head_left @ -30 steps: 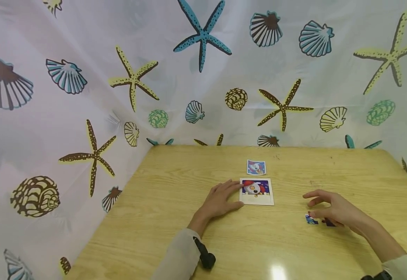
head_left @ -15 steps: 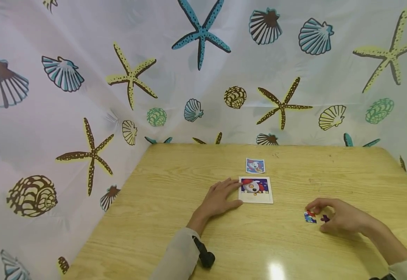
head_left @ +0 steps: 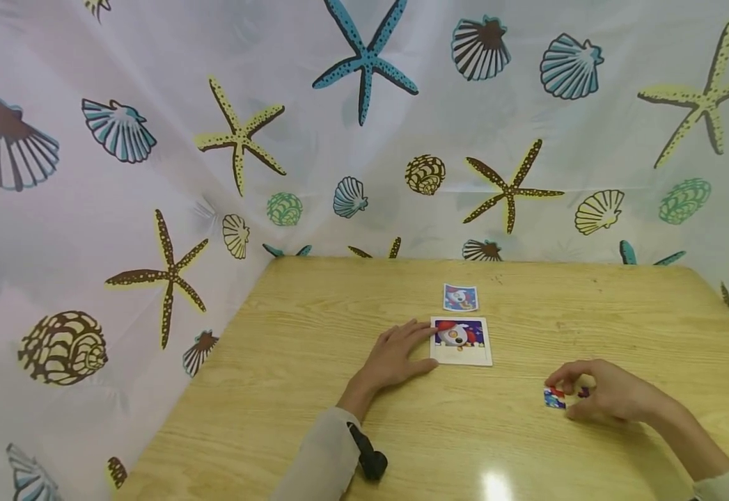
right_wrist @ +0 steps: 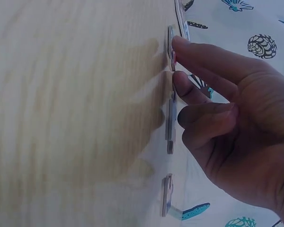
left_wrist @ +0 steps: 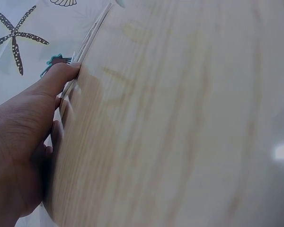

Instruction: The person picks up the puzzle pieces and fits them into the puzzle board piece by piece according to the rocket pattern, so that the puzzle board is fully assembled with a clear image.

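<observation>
A square jigsaw puzzle board [head_left: 461, 353] with a white frame lies on the table, its upper part filled with a dog picture. My left hand [head_left: 394, 356] rests at its left side, index finger on the frame and thumb by the near corner. Farther right, my right hand [head_left: 617, 393] curls its index finger and thumb round a blue, white and red puzzle piece [head_left: 553, 398] low on the table. A dark purple puzzle piece [head_left: 583, 392] shows in the gap behind the thumb. In the right wrist view, two more pieces [right_wrist: 170, 120] lie under the hand.
A small picture card [head_left: 460, 298] of the same dog lies just beyond the board. The wooden table [head_left: 339, 299] is bordered by a white curtain [head_left: 314, 160] printed with starfish and shells.
My right hand has come down with its fingers over the pieces, and the blue piece has slid slightly toward me. My left hand stays at the board.
</observation>
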A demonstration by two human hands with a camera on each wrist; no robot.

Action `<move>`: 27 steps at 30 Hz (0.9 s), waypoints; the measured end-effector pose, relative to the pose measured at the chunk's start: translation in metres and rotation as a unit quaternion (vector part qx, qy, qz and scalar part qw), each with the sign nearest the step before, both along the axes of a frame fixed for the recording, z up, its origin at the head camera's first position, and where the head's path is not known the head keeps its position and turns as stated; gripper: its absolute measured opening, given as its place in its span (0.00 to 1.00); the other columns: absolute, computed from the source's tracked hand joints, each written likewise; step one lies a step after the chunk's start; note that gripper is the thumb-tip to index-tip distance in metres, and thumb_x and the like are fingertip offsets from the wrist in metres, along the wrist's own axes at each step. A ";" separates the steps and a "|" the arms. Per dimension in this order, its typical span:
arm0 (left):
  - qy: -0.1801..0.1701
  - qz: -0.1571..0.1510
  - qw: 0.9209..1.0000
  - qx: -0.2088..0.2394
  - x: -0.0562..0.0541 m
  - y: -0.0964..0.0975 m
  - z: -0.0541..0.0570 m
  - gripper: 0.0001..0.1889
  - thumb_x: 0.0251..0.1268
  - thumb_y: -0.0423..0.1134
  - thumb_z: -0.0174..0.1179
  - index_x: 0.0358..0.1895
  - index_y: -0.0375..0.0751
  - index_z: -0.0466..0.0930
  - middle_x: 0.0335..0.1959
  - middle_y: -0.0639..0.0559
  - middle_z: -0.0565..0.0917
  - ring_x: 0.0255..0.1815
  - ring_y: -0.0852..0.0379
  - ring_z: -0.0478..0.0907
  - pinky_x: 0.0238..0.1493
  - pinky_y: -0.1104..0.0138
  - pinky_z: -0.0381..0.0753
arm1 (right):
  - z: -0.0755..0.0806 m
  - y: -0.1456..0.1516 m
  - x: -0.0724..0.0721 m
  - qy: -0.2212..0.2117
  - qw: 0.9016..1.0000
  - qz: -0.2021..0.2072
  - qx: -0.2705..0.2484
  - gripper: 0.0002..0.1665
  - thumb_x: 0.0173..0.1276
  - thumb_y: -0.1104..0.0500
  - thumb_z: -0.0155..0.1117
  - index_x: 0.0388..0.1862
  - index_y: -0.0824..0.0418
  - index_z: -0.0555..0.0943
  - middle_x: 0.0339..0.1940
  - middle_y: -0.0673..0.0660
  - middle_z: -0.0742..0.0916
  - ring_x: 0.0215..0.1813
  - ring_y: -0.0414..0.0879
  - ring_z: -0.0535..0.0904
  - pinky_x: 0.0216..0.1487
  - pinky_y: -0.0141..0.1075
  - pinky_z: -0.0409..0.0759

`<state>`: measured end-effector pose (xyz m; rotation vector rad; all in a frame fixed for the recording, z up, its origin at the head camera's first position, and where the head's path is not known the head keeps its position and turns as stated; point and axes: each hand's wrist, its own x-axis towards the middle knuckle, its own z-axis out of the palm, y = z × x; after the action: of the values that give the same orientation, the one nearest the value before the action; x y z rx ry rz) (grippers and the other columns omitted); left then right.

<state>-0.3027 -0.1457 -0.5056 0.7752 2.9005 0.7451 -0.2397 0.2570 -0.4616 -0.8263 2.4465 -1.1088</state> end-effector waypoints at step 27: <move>-0.004 0.004 1.000 -0.009 -0.001 0.000 0.002 0.35 0.74 0.60 0.59 0.81 0.58 0.64 0.83 0.57 0.61 0.86 0.53 0.49 0.82 0.48 0.48 | 0.000 -0.017 0.003 -0.041 0.995 -0.093 -0.015 0.19 0.66 0.62 0.74 0.55 0.62 0.83 0.45 0.61 0.81 0.12 0.41 0.72 0.12 0.39 0.78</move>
<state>-0.3041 -0.1455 -0.5038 0.7566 2.9018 0.7209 -0.2372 0.2404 -0.4617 -0.5570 2.4827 -1.2215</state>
